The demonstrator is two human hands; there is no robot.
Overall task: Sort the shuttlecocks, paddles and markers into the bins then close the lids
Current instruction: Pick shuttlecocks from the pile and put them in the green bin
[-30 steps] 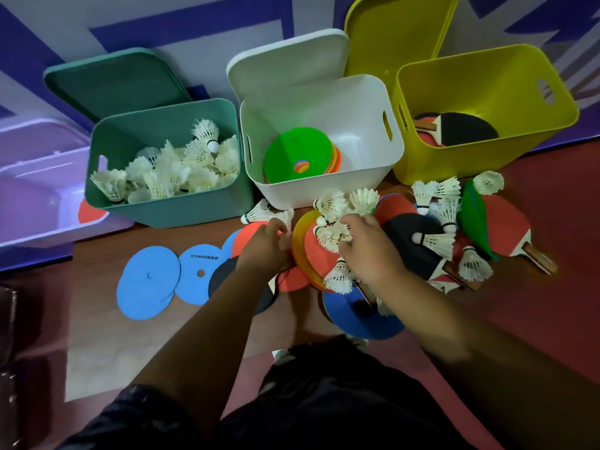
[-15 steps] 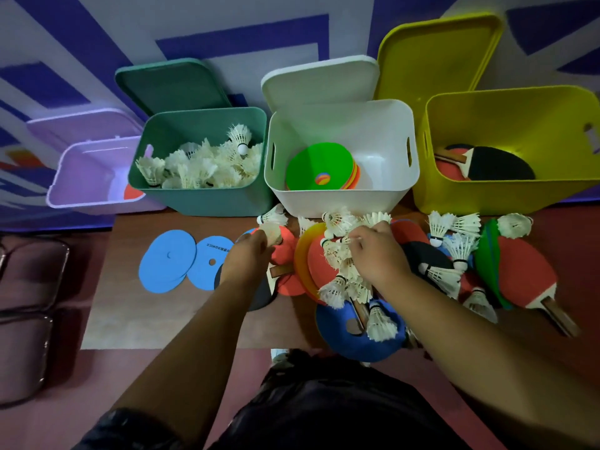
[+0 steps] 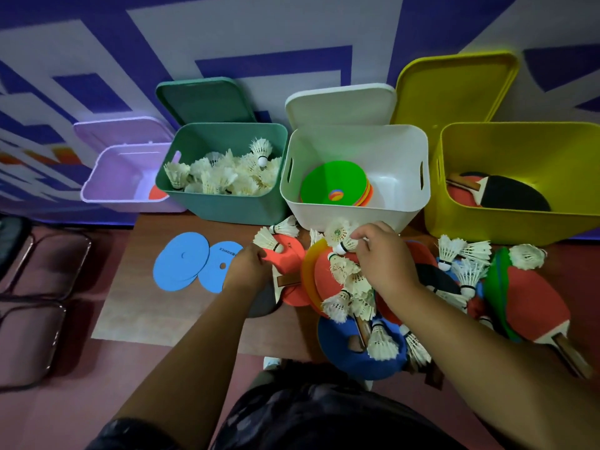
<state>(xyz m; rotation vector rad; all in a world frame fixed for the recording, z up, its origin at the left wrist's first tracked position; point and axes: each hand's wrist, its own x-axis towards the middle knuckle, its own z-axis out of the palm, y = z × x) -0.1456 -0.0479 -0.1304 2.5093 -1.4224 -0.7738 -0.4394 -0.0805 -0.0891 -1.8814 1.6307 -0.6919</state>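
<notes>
The right hand [image 3: 386, 258] has drawn its fingers up out of the loose shuttlecocks and now pinches one shuttlecock [image 3: 341, 237] near its cork, the feathered end turned toward the camera, just in front of the white bin [image 3: 341, 216]. The left hand [image 3: 248, 266] has stayed at the edge of an orange paddle [image 3: 287, 258] with fingers curled, just beside another shuttlecock [image 3: 266, 239]; whether it grips anything cannot be told.

Below the right hand, a heap of shuttlecocks [image 3: 350, 287] lies over orange, yellow and blue markers and paddles. A red paddle [image 3: 532, 297] lies further right, and two flat blue markers [image 3: 181, 266] lie apart on the left of the wooden table [image 3: 146, 303].

Behind stand three open bins. The green bin [image 3: 224, 209] holds many shuttlecocks, the white bin holds stacked markers with a green one [image 3: 334, 181] on top, and the yellow bin [image 3: 506, 228] holds paddles [image 3: 509, 198]. Their lids lean upright against the wall. A purple bin [image 3: 107, 190] sits at far left.
</notes>
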